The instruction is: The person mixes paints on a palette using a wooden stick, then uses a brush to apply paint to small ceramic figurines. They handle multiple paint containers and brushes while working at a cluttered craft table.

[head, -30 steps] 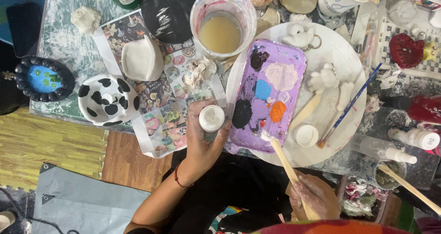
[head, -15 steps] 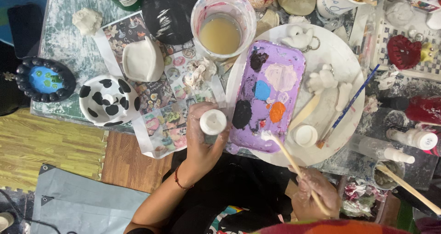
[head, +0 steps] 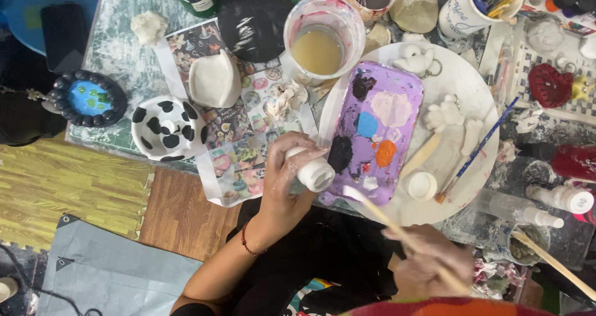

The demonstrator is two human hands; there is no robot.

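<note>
My left hand (head: pixel 280 180) grips a small white paint bottle (head: pixel 314 172), tipped on its side with its mouth at the near left edge of a purple palette (head: pixel 380 130). Dabs of black, blue, orange, pink and dark purple paint lie on the palette. My right hand (head: pixel 428 260), blurred at the bottom, holds a thin wooden-handled brush (head: pixel 397 229) whose pale tip reaches the palette's near edge. The palette rests on a round white plate (head: pixel 478 80).
On the plate lie a white cap (head: pixel 422 184), a blue brush (head: pixel 475 151) and white clay figures (head: pixel 444 114). A cup of murky water (head: pixel 318 50) stands behind the palette. A cow-patterned dish (head: pixel 166 128), a blue dish (head: pixel 88 99) and a white clay piece (head: pixel 214 80) sit left.
The white bottle has gone from upright to tipped toward the palette. My right hand has drawn back toward me with the brush.
</note>
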